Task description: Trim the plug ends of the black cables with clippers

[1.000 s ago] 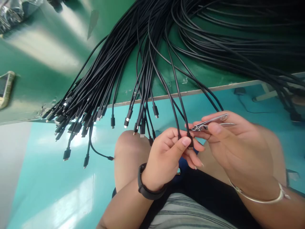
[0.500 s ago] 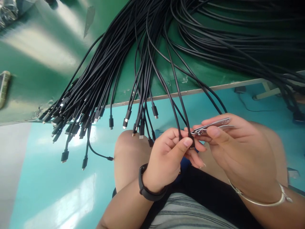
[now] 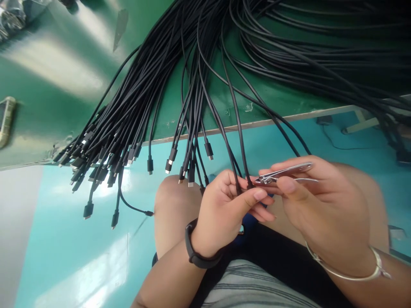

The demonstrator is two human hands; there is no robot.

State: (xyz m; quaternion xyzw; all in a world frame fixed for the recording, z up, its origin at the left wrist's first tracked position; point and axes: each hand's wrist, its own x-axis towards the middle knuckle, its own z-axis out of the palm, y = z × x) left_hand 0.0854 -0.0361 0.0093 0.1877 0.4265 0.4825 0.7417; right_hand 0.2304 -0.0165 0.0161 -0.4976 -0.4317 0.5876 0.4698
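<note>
Your left hand (image 3: 229, 207) shifts: its thumb now hides most of the plug (image 3: 250, 186) that just poked out, so its tip can't be seen. That hand pinches 2 cables (image 3: 239, 130) just off the table's (image 3: 73, 98) near edge. On the right, your right hand (image 3: 324, 209) squeezes the clippers (image 3: 289, 170); their tip is close to 1 cable, maybe touching.

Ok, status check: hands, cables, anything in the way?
Left hand pinching cables. Right hand holding nail clippers, tip beside the pinched cables. Pinched ends hidden by the left hand.
</note>
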